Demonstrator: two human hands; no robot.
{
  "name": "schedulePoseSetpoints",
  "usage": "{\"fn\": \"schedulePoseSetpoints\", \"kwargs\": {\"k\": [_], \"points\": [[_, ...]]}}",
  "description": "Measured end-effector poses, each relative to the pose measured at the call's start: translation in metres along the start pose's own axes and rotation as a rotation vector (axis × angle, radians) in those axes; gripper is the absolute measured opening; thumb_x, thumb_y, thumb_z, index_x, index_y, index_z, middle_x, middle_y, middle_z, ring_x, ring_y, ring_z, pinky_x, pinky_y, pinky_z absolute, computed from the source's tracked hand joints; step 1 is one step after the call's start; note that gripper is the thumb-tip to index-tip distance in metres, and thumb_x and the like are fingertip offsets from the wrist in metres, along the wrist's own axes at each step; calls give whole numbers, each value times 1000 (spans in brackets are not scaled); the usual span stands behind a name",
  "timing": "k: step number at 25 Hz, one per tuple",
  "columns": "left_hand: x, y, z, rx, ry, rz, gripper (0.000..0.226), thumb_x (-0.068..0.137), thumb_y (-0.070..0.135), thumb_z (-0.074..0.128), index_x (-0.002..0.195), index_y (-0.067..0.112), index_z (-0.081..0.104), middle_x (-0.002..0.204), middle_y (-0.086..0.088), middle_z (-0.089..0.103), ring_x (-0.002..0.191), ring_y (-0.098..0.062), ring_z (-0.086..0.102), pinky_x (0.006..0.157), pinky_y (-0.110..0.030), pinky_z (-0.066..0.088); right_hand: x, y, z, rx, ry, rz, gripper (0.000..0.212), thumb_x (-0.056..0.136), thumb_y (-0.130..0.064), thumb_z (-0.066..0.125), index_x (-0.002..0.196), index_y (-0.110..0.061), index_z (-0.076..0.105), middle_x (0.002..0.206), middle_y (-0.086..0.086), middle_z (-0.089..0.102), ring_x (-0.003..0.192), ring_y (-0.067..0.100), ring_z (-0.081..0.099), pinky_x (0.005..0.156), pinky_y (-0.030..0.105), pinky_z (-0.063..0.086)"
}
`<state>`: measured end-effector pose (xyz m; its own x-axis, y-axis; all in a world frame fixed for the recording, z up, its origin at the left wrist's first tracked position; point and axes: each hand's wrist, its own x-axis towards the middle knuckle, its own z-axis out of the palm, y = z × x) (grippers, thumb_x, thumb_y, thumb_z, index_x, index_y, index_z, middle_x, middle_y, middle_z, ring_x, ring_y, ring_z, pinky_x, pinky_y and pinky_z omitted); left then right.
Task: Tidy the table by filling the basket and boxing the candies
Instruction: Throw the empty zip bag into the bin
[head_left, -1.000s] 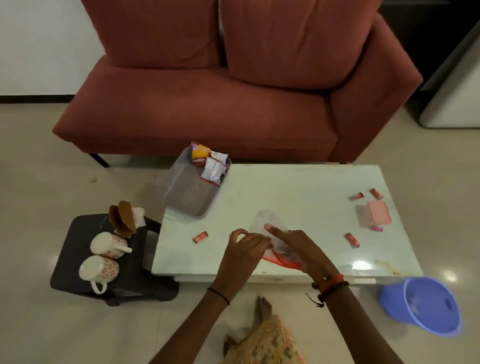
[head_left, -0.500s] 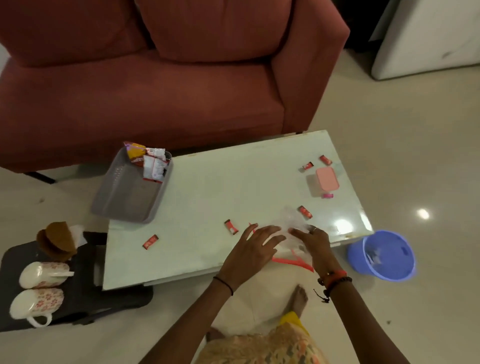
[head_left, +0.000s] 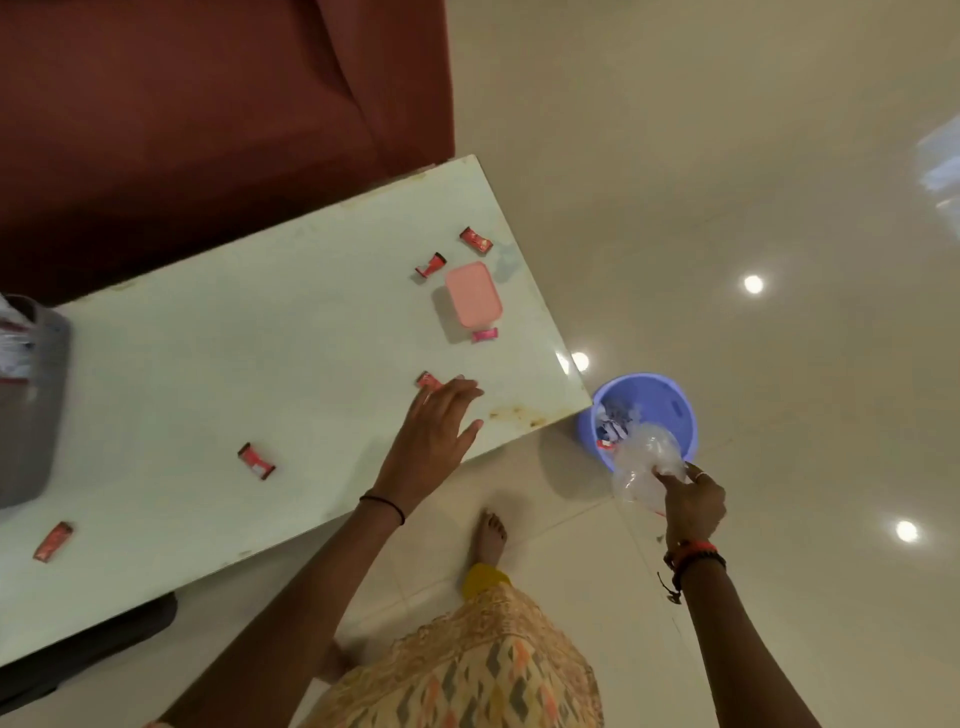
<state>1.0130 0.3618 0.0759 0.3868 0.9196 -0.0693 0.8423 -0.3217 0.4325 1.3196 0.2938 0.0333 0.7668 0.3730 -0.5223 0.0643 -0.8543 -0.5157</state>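
Over blue bin (head_left: 670, 410) on tiled floor (head_left: 727, 182): right hand (head_left: 693, 501) fingers pinching clear bag (head_left: 644, 462); left hand (head_left: 436, 431) fingers spread over white table (head_left: 260, 338).

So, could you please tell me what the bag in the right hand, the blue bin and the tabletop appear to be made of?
The bag looks like thin clear plastic film: it is see-through, crinkled and catches glints. The blue bin seems to be moulded plastic with a smooth, slightly matte wall of uniform colour. The tabletop is glossy and pale, mirroring a ceiling light near its corner; it may be glass, polished stone or laminate, which I cannot settle.
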Motion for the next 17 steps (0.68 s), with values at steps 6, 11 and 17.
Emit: {"fn": "schedulePoseSetpoints", "kwargs": {"k": [6, 11, 17], "points": [[35, -9, 42, -80, -50, -76, 33, 95, 25, 48, 126, 15, 49, 132, -1, 52, 128, -16, 47, 117, -41, 25, 110, 35, 31, -131, -47, 52, 37, 78, -10, 69, 113, 3, 62, 102, 32, 68, 91, 34, 70, 93, 47, 51], [60, -28, 67, -93, -38, -68, 29, 95, 22, 50, 123, 16, 50, 130, 1, 54, 127, -13, 47, 118, -32, 20, 182, 38, 84, -193, -131, -4, 7, 80, -2, 62, 82, 3, 57, 82, 25, 63, 48, 8, 63, 71, 41, 53], [70, -42, 93, -167, -4, -113, 27, 95, 22, 48, 122, 16, 52, 128, 4, 56, 128, -6, 43, 116, -26, 22, 234, 50, 130, -260, -358, 72, 47, 78, -11, 73, 116, 1, 48, 94, 14, 54, 85, 27, 53, 77, 41, 48]]}}
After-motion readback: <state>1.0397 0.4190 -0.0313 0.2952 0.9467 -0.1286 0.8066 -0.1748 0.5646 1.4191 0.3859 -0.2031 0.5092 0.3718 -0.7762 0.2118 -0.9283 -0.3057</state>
